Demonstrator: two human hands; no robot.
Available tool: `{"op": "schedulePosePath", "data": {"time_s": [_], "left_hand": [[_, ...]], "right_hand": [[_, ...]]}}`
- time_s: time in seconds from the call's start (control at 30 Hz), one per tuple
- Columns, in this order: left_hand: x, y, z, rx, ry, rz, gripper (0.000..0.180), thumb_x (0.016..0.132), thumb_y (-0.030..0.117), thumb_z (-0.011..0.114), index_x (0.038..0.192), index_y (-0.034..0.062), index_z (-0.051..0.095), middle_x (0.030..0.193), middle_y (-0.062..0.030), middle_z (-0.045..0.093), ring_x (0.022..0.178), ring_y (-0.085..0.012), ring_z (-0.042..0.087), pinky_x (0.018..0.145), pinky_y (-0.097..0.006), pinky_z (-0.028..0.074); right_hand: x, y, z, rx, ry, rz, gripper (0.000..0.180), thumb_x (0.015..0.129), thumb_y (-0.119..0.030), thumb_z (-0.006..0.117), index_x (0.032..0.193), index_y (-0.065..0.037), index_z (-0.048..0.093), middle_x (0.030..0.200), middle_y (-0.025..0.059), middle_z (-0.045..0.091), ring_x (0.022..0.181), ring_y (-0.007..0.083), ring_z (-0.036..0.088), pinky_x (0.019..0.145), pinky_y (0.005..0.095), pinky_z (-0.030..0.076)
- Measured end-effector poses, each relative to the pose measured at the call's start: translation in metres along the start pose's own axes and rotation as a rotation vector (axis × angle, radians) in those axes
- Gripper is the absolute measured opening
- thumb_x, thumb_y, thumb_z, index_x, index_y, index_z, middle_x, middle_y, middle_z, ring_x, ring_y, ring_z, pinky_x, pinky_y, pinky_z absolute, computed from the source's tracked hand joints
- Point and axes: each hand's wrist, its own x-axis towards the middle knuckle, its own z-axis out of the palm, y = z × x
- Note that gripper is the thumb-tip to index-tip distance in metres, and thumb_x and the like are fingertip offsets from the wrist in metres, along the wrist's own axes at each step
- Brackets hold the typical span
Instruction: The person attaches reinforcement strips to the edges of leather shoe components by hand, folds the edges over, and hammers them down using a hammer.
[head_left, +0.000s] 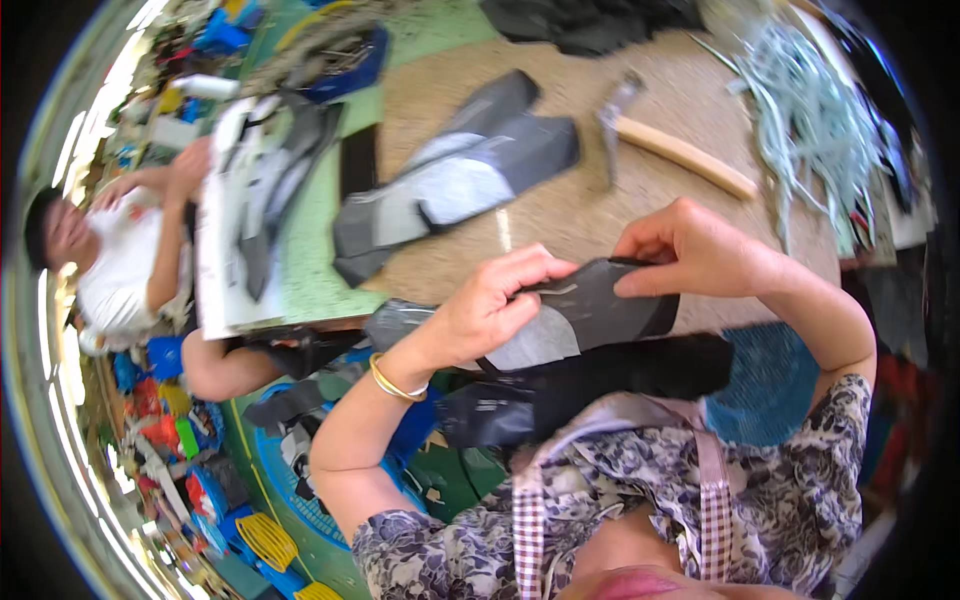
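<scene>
Brown workbench (560, 215) holds finished-looking grey pieces (455, 180) — both my hands, left (490, 310) and right (690, 250), pinch a dark grey fabric-like panel (590, 305), seemingly mid-job.

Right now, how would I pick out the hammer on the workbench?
Start at the tan workbench above both hands. Right of the stacked grey shoe-upper pieces lies the hammer, with a metal head and pale wooden handle. It is the only hard tool there; the rest is fabric or cord.

Flat grey-and-black fabric shoe-upper piece (590, 310), held level above a dark stack.
</scene>
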Motion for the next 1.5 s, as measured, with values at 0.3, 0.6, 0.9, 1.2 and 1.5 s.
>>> {"op": "schedulePosePath", "data": {"time_s": [0.3,0.6,0.9,1.2,1.5], "left_hand": [[0.066,0.004,0.042,0.097,0.080,-0.025,0.025,0.083,0.001,0.068,0.108,0.0034,0.069,0.084,-0.0055,0.060,0.060,-0.0130,0.052,0.057,-0.027,0.043],[0.074,0.014,0.042,0.141,0.033,0.056,0.025,0.080,-0.002,0.068,0.104,0.0038,0.070,0.086,-0.0074,0.062,0.062,-0.0148,0.056,0.058,-0.028,0.046],[0.066,0.001,0.037,0.491,0.067,0.244,0.020,0.076,0.006,0.070,0.096,0.0083,0.073,0.085,-0.0043,0.062,0.073,-0.0195,0.063,0.060,-0.032,0.051],[0.065,0.007,0.042,0.672,0.097,0.365,0.024,0.070,0.006,0.067,0.094,0.0065,0.072,0.086,-0.0044,0.062,0.075,-0.0203,0.062,0.060,-0.031,0.051],[0.058,0.013,0.045,0.619,0.109,0.272,0.014,0.075,0.007,0.065,0.089,0.0036,0.065,0.084,-0.0065,0.056,0.081,-0.0234,0.060,0.065,-0.034,0.051]], "right_hand": [[-0.044,0.028,-0.010,-0.284,0.359,-0.042,0.020,0.082,-0.018,0.073,0.089,0.000,0.068,0.071,0.0122,0.068,0.060,0.0194,0.065,0.058,0.0311,0.052],[0.062,0.041,-0.046,-1.083,0.698,-0.213,0.043,0.082,-0.008,0.059,0.125,-0.003,0.054,0.103,0.0187,0.067,0.093,0.0341,0.066,0.077,0.0427,0.053],[-0.071,-0.004,-0.013,-0.489,0.522,-0.106,0.032,0.085,-0.007,0.071,0.115,-0.003,0.065,0.104,0.0096,0.069,0.087,0.0160,0.068,0.071,0.0273,0.052],[-0.063,-0.007,0.000,-0.691,0.203,0.080,0.040,0.085,-0.023,0.073,0.120,-0.008,0.060,0.099,0.0070,0.067,0.080,0.0271,0.067,0.068,0.0350,0.049],[-0.057,-0.009,-0.006,-0.658,0.108,0.086,0.039,0.083,-0.021,0.075,0.116,-0.006,0.061,0.094,0.0104,0.068,0.072,0.0269,0.068,0.064,0.0350,0.052]]}}
